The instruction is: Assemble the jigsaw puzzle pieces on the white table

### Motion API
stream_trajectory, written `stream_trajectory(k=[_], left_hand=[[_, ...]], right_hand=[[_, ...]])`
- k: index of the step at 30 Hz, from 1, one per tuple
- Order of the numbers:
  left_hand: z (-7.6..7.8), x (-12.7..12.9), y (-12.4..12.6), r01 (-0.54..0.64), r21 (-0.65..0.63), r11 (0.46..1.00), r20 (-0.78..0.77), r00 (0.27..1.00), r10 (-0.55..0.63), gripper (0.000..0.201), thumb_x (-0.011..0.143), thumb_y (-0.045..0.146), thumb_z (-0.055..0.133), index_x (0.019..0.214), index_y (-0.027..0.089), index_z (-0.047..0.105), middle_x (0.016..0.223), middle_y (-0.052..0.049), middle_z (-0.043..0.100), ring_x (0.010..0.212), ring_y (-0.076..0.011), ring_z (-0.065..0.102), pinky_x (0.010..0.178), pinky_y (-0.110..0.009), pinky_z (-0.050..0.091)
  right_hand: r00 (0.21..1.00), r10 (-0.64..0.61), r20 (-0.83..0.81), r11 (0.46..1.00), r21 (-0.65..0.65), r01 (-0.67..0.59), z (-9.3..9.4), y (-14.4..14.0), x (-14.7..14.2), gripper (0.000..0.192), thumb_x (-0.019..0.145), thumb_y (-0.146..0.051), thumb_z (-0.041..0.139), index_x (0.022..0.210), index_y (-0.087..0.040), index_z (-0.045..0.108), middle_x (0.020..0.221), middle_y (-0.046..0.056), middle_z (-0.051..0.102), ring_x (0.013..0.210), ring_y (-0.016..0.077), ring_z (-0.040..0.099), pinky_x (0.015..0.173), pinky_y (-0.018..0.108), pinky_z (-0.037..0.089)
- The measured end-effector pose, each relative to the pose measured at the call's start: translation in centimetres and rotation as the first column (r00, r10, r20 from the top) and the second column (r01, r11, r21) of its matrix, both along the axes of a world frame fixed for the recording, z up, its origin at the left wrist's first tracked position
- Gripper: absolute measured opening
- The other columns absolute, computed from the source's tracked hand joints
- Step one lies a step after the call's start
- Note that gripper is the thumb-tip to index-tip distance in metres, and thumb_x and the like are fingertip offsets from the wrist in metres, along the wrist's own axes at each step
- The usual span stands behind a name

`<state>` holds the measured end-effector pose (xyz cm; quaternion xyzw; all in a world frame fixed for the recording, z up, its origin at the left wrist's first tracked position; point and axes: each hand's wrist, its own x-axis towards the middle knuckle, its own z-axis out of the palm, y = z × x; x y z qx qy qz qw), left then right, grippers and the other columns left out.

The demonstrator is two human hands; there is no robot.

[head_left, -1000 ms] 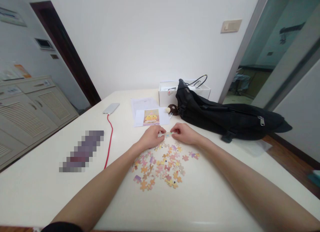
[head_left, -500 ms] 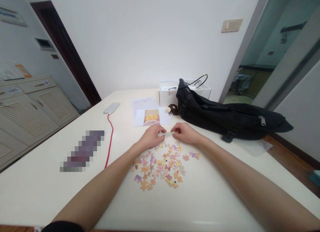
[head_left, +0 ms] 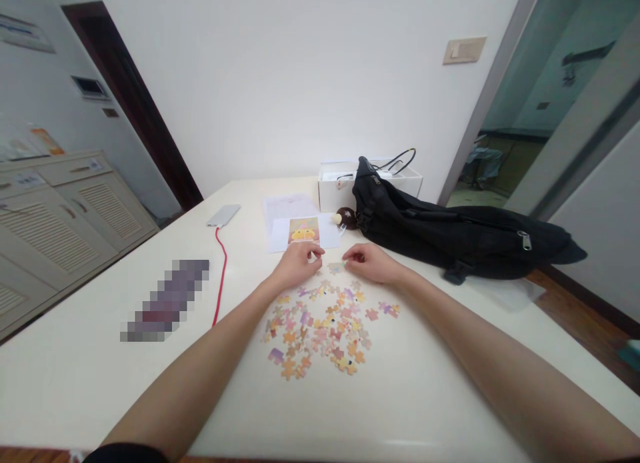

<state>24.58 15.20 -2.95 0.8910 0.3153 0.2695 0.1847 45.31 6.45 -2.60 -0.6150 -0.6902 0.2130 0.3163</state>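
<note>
A small strip of pale jigsaw puzzle pieces with a bluish patch (head_left: 335, 268) lies flat on the white table between my hands. My right hand (head_left: 373, 263) pinches its right end with curled fingers. Just left of the strip, my left hand (head_left: 299, 263) has thumb and fingers apart, with nothing visible between them. Nearer to me spreads a loose heap of orange, pink, yellow and purple puzzle pieces (head_left: 320, 336). Beyond my left hand, a picture card with yellow figures (head_left: 304, 231) lies on white paper.
At the right lies a black bag (head_left: 450, 235) in front of a white box (head_left: 333, 193). A brown round object (head_left: 346, 218) sits beside the bag. On the left are a pale power bank (head_left: 224, 215), its red cable (head_left: 221, 280) and a blurred-out dark item (head_left: 167, 302).
My left hand has let go of the strip's left end and drawn away to the left. The right hand stays at the strip's right end, almost unmoved.
</note>
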Motion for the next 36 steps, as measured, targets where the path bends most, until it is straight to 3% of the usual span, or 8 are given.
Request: stream_trajectory(k=[4,8,13,20,29,36], left_hand=[[0.9,-1.0,0.7,-0.018,-0.081,0.997,-0.109,0.994,0.009,0.024,0.072,0.013,0.057,0.087,0.016,0.075,0.077,-0.002,0.07,0.067,-0.0145,0.058,0.068,-0.026,0.049],[1.6,-1.9,0.8,0.082,-0.199,0.977,-0.191,0.974,-0.12,0.023,0.072,0.014,0.057,0.084,0.017,0.076,0.077,-0.002,0.07,0.067,-0.0147,0.059,0.065,-0.024,0.048],[1.7,-2.0,0.7,0.158,-0.241,0.958,-0.194,0.959,-0.207,0.023,0.071,0.013,0.059,0.086,0.016,0.075,0.08,-0.002,0.071,0.066,-0.0134,0.058,0.063,-0.023,0.046],[1.2,-1.7,1.0,0.161,-0.271,0.949,-0.169,0.963,-0.212,0.016,0.074,0.017,0.059,0.081,0.015,0.073,0.077,-0.003,0.07,0.065,-0.0128,0.057,0.06,-0.022,0.043],[1.3,-1.3,0.5,0.076,-0.278,0.958,-0.156,0.98,-0.123,0.011,0.075,0.017,0.063,0.079,0.013,0.072,0.068,-0.001,0.064,0.062,-0.012,0.052,0.058,-0.022,0.038],[0.6,-1.6,1.2,0.112,-0.349,0.931,-0.072,0.987,-0.146,0.009,0.074,0.021,0.065,0.076,0.013,0.07,0.068,-0.001,0.062,0.062,-0.012,0.05,0.058,-0.023,0.037]], right_hand=[[0.99,-0.058,-0.132,0.997,-0.066,0.05,0.0,0.3,0.7,0.022,0.077,-0.022,0.059,0.092,-0.012,0.072,0.067,0.002,0.064,0.054,0.0109,0.05,0.048,0.022,0.038],[0.95,-0.135,-0.282,0.99,-0.079,0.117,-0.3,0.9,1.5,0.02,0.075,-0.023,0.062,0.088,-0.012,0.072,0.07,0.003,0.064,0.056,0.0108,0.049,0.049,0.022,0.038],[0.897,-0.182,-0.402,0.98,-0.146,0.134,-0.3,1.0,1.7,0.026,0.076,-0.027,0.062,0.093,-0.01,0.071,0.06,-0.001,0.055,0.051,0.0087,0.041,0.047,0.021,0.031],[0.917,-0.18,-0.357,0.981,-0.135,0.14,-0.2,0.9,1.3,0.022,0.073,-0.024,0.061,0.088,-0.01,0.071,0.058,-0.002,0.053,0.051,0.0087,0.039,0.045,0.022,0.027],[0.945,-0.171,-0.277,0.984,-0.102,0.148,-0.2,0.9,1.1,0.023,0.074,-0.022,0.059,0.088,-0.008,0.073,0.06,0.001,0.058,0.051,0.0093,0.042,0.048,0.022,0.033],[0.973,-0.15,-0.177,0.989,-0.047,0.144,-0.5,1.1,1.1,0.021,0.075,-0.02,0.059,0.087,-0.01,0.074,0.069,0.005,0.066,0.055,0.0103,0.048,0.049,0.022,0.037]])
